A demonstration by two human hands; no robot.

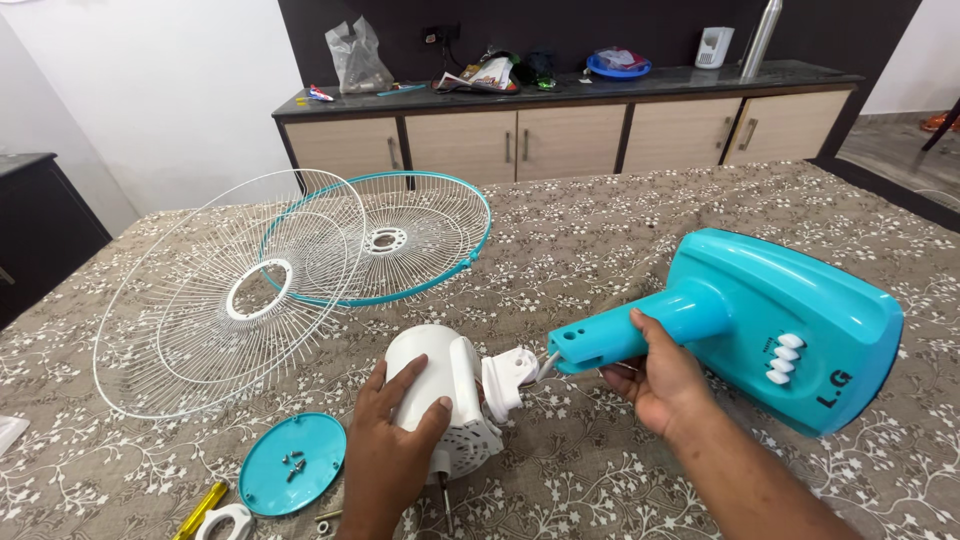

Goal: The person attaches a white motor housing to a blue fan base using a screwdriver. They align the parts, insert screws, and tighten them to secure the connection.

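Observation:
My left hand (392, 430) grips the white fan motor housing (445, 385), which lies on the patterned bed cover with its shaft pointing toward me. My right hand (655, 375) holds the neck of the teal fan base (780, 320), whose white push buttons face up. A white hinge bracket (508, 378) and a thin wire join the motor to the end of the neck. Both parts rest low over the cover.
Two wire fan guards (300, 270) lie overlapped at the left, one white, one teal-rimmed. A teal round cap (292, 463) holds several screws. A yellow-handled tool (200, 510) and a white ring (228, 522) lie at the bottom left. A cabinet (560, 135) stands behind.

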